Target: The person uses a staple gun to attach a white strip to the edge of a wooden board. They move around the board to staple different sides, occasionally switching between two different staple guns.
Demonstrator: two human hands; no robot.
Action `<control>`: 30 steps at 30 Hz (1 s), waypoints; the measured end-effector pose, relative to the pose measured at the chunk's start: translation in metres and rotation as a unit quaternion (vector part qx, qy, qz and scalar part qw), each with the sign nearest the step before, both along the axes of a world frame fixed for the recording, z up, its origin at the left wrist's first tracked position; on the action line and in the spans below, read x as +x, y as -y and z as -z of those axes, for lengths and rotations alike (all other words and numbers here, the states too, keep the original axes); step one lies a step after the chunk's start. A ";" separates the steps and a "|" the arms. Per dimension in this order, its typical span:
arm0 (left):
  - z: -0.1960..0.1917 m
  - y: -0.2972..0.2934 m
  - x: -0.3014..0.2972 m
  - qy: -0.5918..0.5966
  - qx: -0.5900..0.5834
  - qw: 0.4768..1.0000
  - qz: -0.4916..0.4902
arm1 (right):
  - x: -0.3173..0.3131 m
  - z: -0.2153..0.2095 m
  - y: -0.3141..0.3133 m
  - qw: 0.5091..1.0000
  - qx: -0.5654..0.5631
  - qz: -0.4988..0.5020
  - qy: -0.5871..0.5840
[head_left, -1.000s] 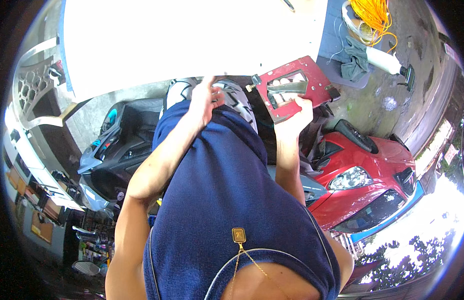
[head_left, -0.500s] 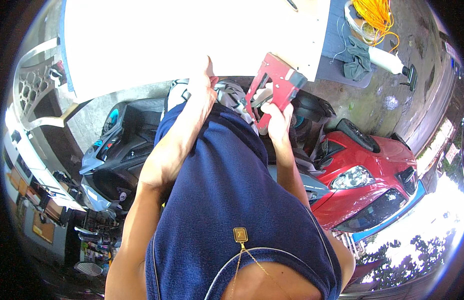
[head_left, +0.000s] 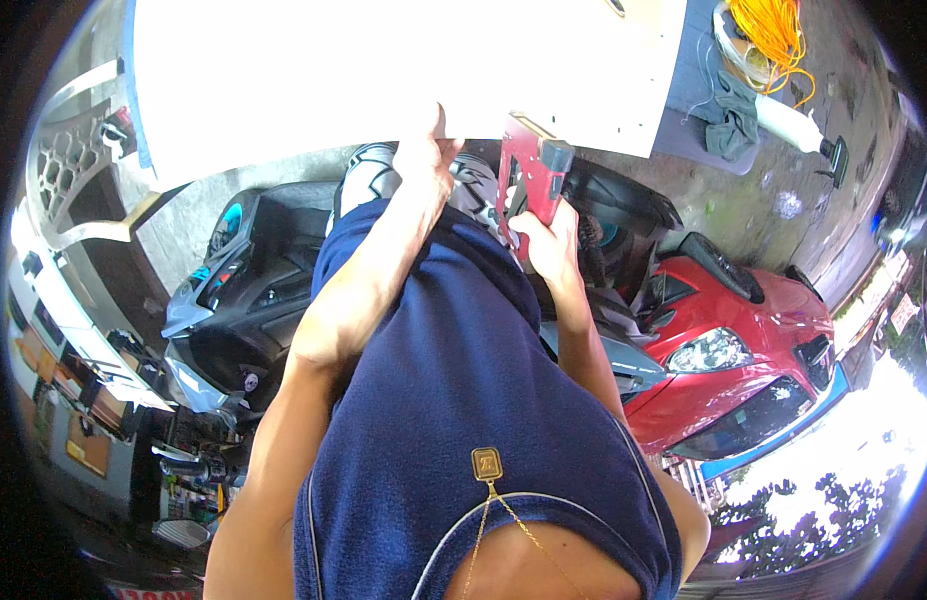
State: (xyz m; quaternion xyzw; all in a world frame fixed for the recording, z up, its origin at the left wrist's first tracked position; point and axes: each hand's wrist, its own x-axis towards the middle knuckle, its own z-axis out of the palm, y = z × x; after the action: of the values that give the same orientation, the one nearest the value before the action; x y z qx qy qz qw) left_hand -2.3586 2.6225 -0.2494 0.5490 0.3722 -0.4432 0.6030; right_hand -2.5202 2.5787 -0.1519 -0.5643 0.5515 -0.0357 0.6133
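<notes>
A large white panel (head_left: 384, 70) lies in front of me, its surface bleached by glare. My left hand (head_left: 425, 165) grips its near edge, thumb on top and the other fingers partly hidden at the edge. In my right hand (head_left: 554, 238) is a red staple gun (head_left: 544, 175), with my fingers wrapped round its handle. The tool's black-and-grey end is close to the panel's near edge, right of my left hand. Whether it touches the panel I cannot tell.
Beyond the panel's right side lie an orange cord bundle (head_left: 769, 30), a dark cloth (head_left: 732, 115) and a white bottle (head_left: 789, 125). A grey-black motor scooter (head_left: 254, 270) stands below the panel. A red car (head_left: 724, 340) is to the right, a curved-frame chair (head_left: 79, 170) to the left.
The staple gun has swung more upright and shifted slightly left in my right hand. The panel, my left hand and the surroundings appear a little farther right in view.
</notes>
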 end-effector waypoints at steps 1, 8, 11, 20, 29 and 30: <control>0.000 -0.001 0.002 0.004 -0.003 1.000 0.010 | 0.003 0.001 0.000 1.000 0.005 -0.005 0.000; 0.005 -0.003 -0.001 0.069 -0.011 0.998 0.011 | 0.000 0.012 -0.007 0.998 0.020 0.034 0.051; 0.002 0.000 0.002 0.072 0.016 0.997 0.008 | 0.005 0.008 -0.003 0.996 0.044 0.048 0.057; 0.007 0.001 0.003 0.082 0.059 0.995 -0.023 | 0.002 0.011 0.000 0.994 0.041 0.040 0.092; 0.004 0.028 0.024 0.032 0.097 0.995 0.005 | 0.014 -0.002 0.016 0.997 -0.047 -0.017 0.058; 0.006 0.029 0.023 0.033 0.093 0.995 -0.003 | 0.016 -0.003 0.021 0.997 -0.045 -0.020 0.057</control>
State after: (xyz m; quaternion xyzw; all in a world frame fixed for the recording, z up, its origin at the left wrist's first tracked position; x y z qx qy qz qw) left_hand -2.3352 2.5931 -0.2552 0.6158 0.3931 -0.3867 0.5628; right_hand -2.5040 2.5580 -0.1494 -0.5991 0.5021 -0.0798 0.6185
